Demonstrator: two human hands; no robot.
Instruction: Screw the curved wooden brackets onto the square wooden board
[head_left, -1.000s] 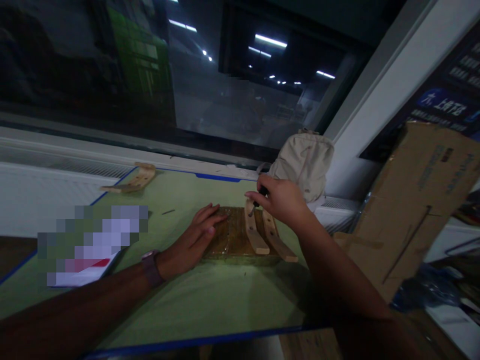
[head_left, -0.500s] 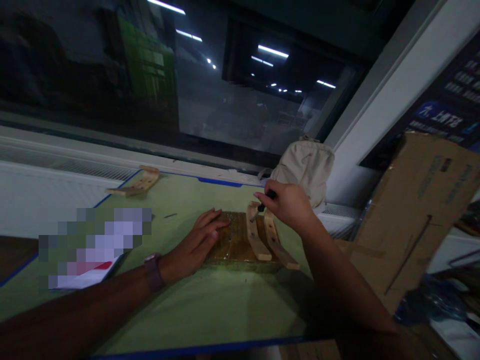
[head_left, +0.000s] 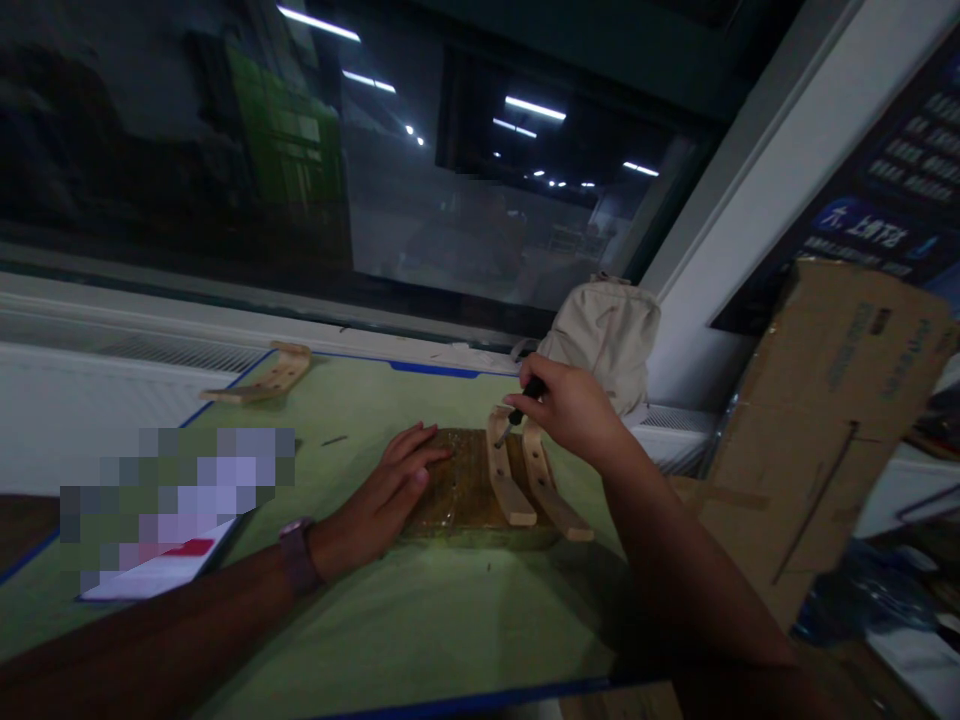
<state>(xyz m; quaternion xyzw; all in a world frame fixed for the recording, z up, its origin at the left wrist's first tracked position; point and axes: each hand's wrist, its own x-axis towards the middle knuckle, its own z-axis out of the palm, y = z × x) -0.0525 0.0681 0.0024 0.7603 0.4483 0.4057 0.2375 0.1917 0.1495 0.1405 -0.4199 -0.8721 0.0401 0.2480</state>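
Head view shows the right hand closed around a screwdriver, its tip at a hole in a curved wooden strip just below that hand. A second strip lies beside it, both on a brown block, where the left hand rests flat, fingers slightly spread; beyond that hand lies a third strip.

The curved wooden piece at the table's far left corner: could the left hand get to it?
Probably yes: the left hand rests on the brown block, and only a thin dark sliver seems to lie between it and the curved wooden piece.
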